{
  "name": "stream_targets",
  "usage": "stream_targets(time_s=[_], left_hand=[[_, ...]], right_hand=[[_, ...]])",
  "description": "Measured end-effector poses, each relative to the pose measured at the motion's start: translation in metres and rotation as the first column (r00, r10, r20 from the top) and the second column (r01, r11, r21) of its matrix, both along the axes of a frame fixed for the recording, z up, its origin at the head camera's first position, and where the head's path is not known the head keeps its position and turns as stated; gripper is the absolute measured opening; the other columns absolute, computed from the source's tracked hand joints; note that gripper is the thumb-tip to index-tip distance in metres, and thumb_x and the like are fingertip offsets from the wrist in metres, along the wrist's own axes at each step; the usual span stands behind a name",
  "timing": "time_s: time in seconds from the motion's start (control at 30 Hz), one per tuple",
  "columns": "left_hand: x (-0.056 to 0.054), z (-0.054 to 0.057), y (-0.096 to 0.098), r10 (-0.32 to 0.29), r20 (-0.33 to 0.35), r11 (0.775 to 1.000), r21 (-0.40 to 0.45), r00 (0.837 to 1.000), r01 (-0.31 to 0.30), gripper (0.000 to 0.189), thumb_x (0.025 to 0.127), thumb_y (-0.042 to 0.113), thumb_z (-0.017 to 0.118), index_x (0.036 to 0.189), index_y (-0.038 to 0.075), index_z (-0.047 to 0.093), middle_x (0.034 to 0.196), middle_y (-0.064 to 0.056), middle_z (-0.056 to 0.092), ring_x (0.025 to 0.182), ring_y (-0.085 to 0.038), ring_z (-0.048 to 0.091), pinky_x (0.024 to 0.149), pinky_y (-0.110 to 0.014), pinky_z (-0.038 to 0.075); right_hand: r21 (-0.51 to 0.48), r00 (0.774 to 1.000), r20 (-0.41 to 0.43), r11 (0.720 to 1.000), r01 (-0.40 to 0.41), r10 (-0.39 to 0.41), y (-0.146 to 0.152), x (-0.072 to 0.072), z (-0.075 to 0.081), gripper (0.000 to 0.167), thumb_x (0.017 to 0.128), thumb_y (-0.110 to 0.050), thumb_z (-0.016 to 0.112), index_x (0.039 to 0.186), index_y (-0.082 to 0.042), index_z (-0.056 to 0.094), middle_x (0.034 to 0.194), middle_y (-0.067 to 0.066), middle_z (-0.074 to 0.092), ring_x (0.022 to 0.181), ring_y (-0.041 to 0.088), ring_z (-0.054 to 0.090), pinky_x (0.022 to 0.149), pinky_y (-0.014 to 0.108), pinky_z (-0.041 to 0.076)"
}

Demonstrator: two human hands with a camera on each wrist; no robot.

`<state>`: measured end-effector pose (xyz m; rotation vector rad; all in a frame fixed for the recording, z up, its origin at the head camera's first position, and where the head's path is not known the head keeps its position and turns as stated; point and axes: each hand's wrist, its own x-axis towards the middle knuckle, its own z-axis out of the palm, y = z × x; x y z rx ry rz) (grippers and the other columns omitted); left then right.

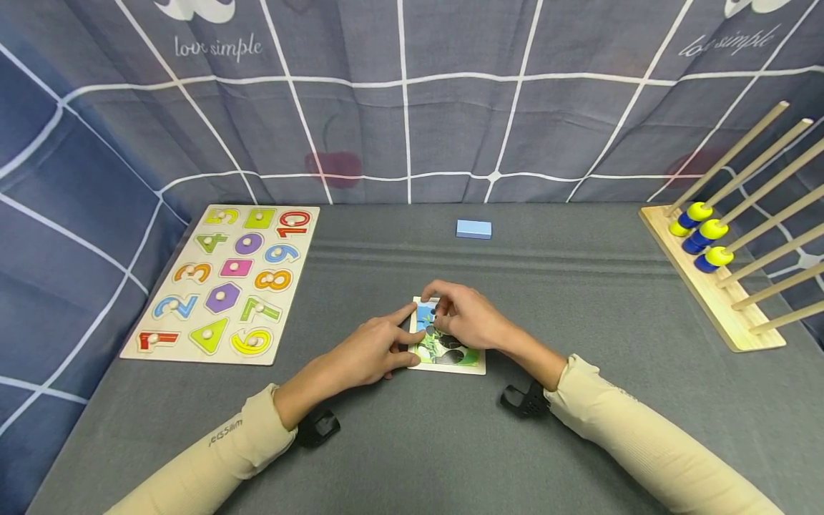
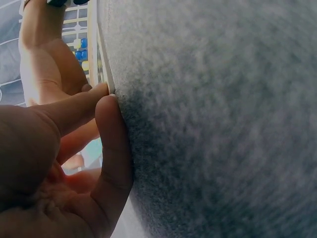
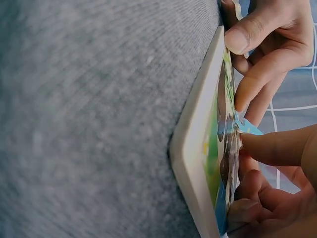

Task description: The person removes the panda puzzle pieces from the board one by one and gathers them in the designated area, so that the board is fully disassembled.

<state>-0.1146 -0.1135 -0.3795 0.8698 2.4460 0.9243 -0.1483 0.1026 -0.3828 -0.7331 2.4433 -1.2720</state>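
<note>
A small wooden jigsaw puzzle (image 1: 450,369) with a green, blue and black-and-white picture lies in the middle of the grey table. My left hand (image 1: 373,349) holds its left edge, thumb near the lower corner and fingers reaching onto the picture. Over the upper part of the puzzle, my right hand (image 1: 473,318) bends its fingers down. In the right wrist view its thumb and a finger pinch a light-blue puzzle piece (image 3: 251,127), which stands tilted up from the board. The left fingertips are right beside that piece. My right hand partly covers the picture in the head view.
A board of number and shape pieces (image 1: 222,282) lies to the left. Behind the puzzle is a light-blue block (image 1: 473,229). At the right stands a wooden rack of upright rods (image 1: 721,286) with yellow and blue beads. A checked curtain (image 1: 450,129) hangs behind.
</note>
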Motion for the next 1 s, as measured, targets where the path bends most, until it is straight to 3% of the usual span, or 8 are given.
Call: stream_targets(time_s=[0.23, 0.47, 0.63, 0.9, 1.0], left_hand=[[0.0, 0.0, 0.001, 0.008, -0.008, 1.0, -0.013, 1.0, -0.008, 0.05, 0.087, 0.022, 0.077, 0.131, 0.003, 0.062, 0.155, -0.028, 0.025, 0.043, -0.003, 0.054, 0.063, -0.024, 0.047], [0.001, 0.0, 0.002, 0.028, 0.012, 0.999, -0.023, 1.0, -0.028, 0.051, 0.086, 0.021, 0.078, 0.131, 0.004, 0.062, 0.157, -0.025, 0.025, 0.044, -0.004, 0.054, 0.059, -0.024, 0.046], [0.001, -0.002, 0.002, 0.025, 0.002, 0.999, -0.021, 1.0, -0.025, 0.052, 0.086, 0.02, 0.078, 0.132, 0.003, 0.062, 0.157, -0.025, 0.024, 0.044, -0.003, 0.054, 0.06, -0.023, 0.047], [0.002, -0.003, 0.001, 0.021, -0.008, 0.999, -0.032, 1.0, -0.021, 0.051, 0.087, 0.021, 0.077, 0.133, 0.004, 0.061, 0.158, -0.024, 0.023, 0.044, -0.002, 0.053, 0.073, -0.024, 0.047], [0.002, -0.002, 0.002, 0.018, -0.014, 0.999, -0.033, 1.0, -0.019, 0.051, 0.087, 0.022, 0.077, 0.133, 0.004, 0.061, 0.158, -0.024, 0.023, 0.044, -0.002, 0.053, 0.073, -0.025, 0.047]], right_hand=[[-0.127, 0.997, 0.072, 0.992, 0.008, 0.001, 0.006, 0.001, 0.001, 0.033, 0.084, 0.01, 0.061, 0.115, -0.002, 0.062, 0.079, 0.007, 0.06, 0.06, 0.014, 0.051, 0.055, 0.026, 0.042], [-0.178, 0.992, 0.12, 0.983, 0.054, -0.033, 0.024, 0.006, 0.008, 0.033, 0.082, 0.009, 0.062, 0.112, -0.004, 0.063, 0.076, 0.008, 0.059, 0.061, 0.016, 0.05, 0.056, 0.026, 0.04], [-0.168, 0.988, 0.127, 0.979, 0.111, -0.09, 0.045, 0.009, 0.01, 0.032, 0.081, 0.009, 0.064, 0.11, -0.005, 0.064, 0.077, 0.009, 0.059, 0.063, 0.018, 0.051, 0.056, 0.026, 0.04], [-0.094, 0.978, 0.121, 0.979, 0.183, -0.171, 0.081, 0.011, 0.007, 0.034, 0.082, 0.01, 0.061, 0.112, -0.003, 0.063, 0.077, 0.009, 0.06, 0.065, 0.022, 0.054, 0.059, 0.027, 0.041], [-0.068, 0.977, 0.108, 0.979, 0.192, -0.184, 0.092, 0.013, 0.005, 0.032, 0.081, 0.011, 0.061, 0.111, -0.001, 0.064, 0.076, 0.009, 0.059, 0.063, 0.017, 0.052, 0.058, 0.026, 0.041]])
